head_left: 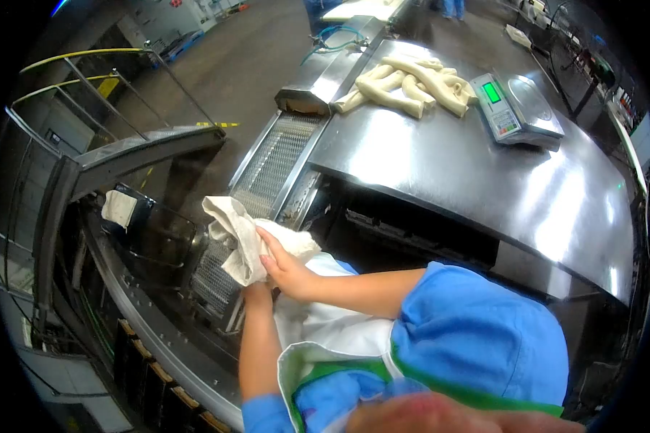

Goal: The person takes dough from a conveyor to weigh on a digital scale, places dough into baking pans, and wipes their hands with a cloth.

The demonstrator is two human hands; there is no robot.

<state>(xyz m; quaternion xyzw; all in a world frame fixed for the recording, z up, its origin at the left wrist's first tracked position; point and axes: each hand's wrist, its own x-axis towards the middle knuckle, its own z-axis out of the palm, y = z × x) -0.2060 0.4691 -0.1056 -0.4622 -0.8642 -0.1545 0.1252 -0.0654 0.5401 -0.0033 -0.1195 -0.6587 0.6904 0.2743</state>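
A crumpled off-white cloth [240, 242] hangs between my hands, over the metal mesh conveyor [276, 162]. My right hand [289, 268] presses against the cloth from the right, thumb and fingers around its folds. Lower down, my left hand [257, 292] is mostly hidden under the cloth, so its fingers do not show. Both hands are in front of the white apron [339, 328].
Beyond the conveyor stands a steel table [426, 155] with a pile of long pale dough pieces [393, 94] and a digital scale [509, 119]. Yellow-topped railings [87, 52] and a curved metal rail [152, 346] are at the left. A person's legs [453, 9] show far back.
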